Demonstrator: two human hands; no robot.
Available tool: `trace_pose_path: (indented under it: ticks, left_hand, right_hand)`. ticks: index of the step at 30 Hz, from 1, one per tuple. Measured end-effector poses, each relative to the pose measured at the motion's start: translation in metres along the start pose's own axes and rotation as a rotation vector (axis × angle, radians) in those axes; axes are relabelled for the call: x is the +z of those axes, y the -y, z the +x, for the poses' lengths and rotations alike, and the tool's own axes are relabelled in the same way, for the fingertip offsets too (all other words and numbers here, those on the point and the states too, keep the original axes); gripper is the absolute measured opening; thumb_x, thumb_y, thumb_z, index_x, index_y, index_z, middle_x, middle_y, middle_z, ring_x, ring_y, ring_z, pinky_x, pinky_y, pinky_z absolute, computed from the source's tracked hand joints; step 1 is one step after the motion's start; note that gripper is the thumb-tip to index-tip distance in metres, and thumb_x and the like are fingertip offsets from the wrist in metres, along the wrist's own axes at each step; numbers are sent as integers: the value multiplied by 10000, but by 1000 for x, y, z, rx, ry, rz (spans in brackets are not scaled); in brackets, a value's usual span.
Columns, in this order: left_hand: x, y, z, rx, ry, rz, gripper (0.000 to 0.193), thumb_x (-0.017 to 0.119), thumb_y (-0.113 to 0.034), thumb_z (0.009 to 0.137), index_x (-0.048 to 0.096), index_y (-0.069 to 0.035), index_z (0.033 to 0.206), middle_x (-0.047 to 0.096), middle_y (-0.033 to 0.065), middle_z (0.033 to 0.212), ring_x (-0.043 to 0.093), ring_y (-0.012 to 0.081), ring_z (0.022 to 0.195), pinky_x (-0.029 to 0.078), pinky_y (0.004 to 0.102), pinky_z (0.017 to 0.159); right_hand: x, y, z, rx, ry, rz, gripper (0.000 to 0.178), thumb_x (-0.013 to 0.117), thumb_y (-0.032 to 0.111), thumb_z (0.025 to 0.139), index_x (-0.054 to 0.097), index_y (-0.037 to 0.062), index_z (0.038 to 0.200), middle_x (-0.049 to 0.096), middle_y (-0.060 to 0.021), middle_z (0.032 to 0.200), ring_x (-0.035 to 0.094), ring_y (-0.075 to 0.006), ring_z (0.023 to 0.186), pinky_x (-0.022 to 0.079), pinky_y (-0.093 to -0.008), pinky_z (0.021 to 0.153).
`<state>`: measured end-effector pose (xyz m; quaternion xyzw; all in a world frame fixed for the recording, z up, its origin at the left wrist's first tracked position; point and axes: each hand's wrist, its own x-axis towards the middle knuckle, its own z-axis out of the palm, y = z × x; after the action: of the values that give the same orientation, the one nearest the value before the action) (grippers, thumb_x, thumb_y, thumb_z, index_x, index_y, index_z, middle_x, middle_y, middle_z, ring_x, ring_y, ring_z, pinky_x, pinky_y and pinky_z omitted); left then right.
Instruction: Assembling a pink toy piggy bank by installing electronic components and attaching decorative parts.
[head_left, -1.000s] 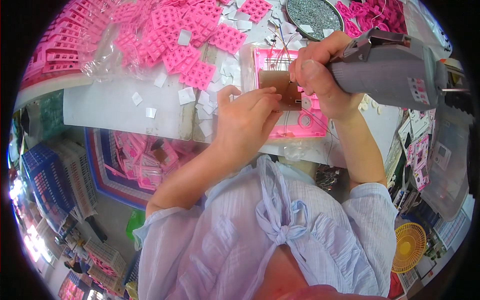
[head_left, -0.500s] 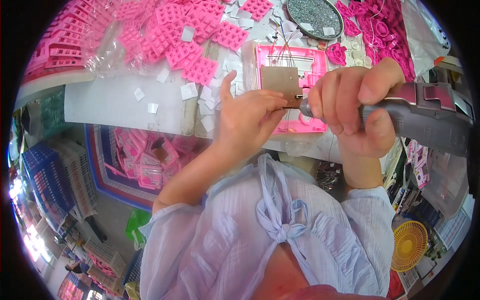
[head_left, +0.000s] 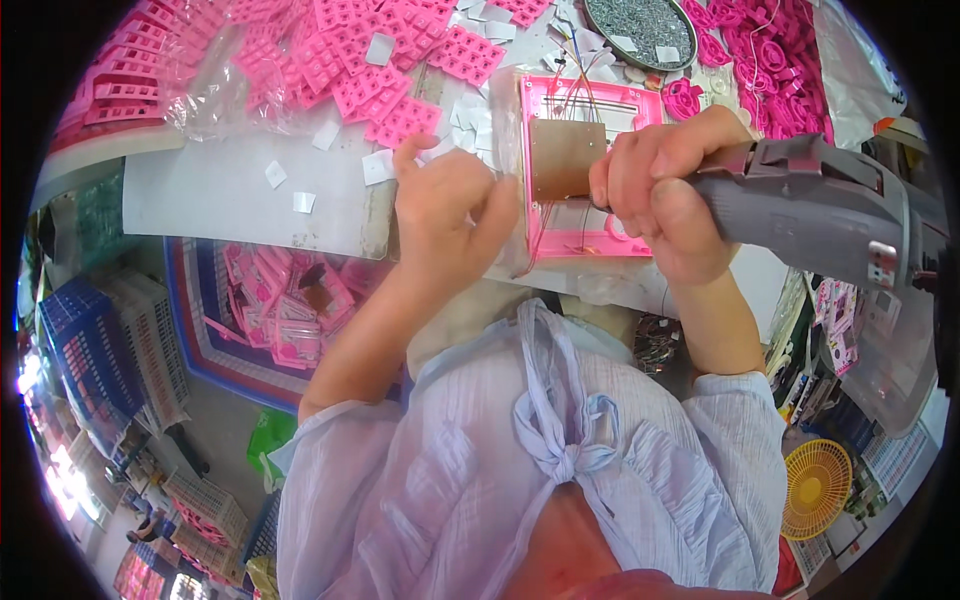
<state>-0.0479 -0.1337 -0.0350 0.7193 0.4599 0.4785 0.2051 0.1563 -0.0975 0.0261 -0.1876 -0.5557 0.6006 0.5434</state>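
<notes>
My right hand (head_left: pixel 665 190) is wrapped round a grey electric screwdriver (head_left: pixel 800 200), which lies level and points left. Its tip meets the lower right part of a brown circuit board (head_left: pixel 568 155), though the fingers partly hide the contact. The board sits in a pink plastic housing (head_left: pixel 595 243), and thin wires (head_left: pixel 575 90) rise from its top edge. To the left of the housing, my left hand (head_left: pixel 450 210) hovers with its fingers curled and the little finger raised. What its fingers hold, if anything, is hidden.
Pink button pads (head_left: pixel 400 120) pile up at the far left, with small white squares (head_left: pixel 303 202) scattered nearby. A round tray of screws (head_left: pixel 640 35) stands behind the housing, beside pink coiled parts (head_left: pixel 775 70). Below the table edge is a blue crate (head_left: pixel 215 350) of pink assemblies.
My left hand has left the board's lower edge and moved left. My right hand has shifted slightly left with the screwdriver, bringing its tip over the board.
</notes>
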Motion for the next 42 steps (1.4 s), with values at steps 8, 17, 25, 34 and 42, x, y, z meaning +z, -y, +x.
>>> trace_pose_path:
  ticks: [8, 17, 25, 34, 42]
  left_hand:
    - [3, -15, 8, 73, 48, 168, 130, 764, -99, 760, 642, -142, 777, 651, -42, 802, 624, 173, 828, 269, 492, 997]
    - [13, -17, 0, 76, 120, 144, 120, 769, -122, 755, 701, -159, 847, 694, -63, 885, 621, 156, 911, 250, 499, 1003]
    - [12, -14, 2, 57, 65, 213, 222, 821, -108, 706, 705, -141, 893, 685, -14, 868, 630, 209, 890, 291, 437, 956]
    - [-2, -4, -2, -12, -23, 235, 281, 816, -167, 705, 666, -143, 942, 663, -12, 996, 595, 210, 970, 312, 436, 932]
    - [4, -39, -1, 118, 411, 180, 167, 779, -166, 749, 680, -137, 880, 613, 6, 860, 591, 224, 882, 380, 428, 850]
  right_hand:
    - [5, -4, -4, 47, 177, -177, 281, 706, 186, 955, 443, 89, 947, 497, -32, 628, 441, -132, 552, 431, -331, 561]
    - [5, 20, 17, -20, 171, 190, 272, 671, 158, 943, 433, 72, 1043, 504, -42, 664, 469, -115, 542, 458, -326, 568]
    - [12, 14, 24, -19, 164, 104, 195, 610, 273, 1003, 486, 127, 1041, 454, 26, 604, 425, -105, 518, 401, -305, 551]
    - [1, -35, 47, -68, 154, 6, 189, 622, 134, 975, 444, 86, 933, 467, -26, 580, 435, -120, 505, 423, -339, 555]
    - [-1, -41, 49, -51, 210, -51, 211, 656, 91, 934, 447, 75, 907, 488, -37, 588, 429, -116, 510, 416, -330, 548]
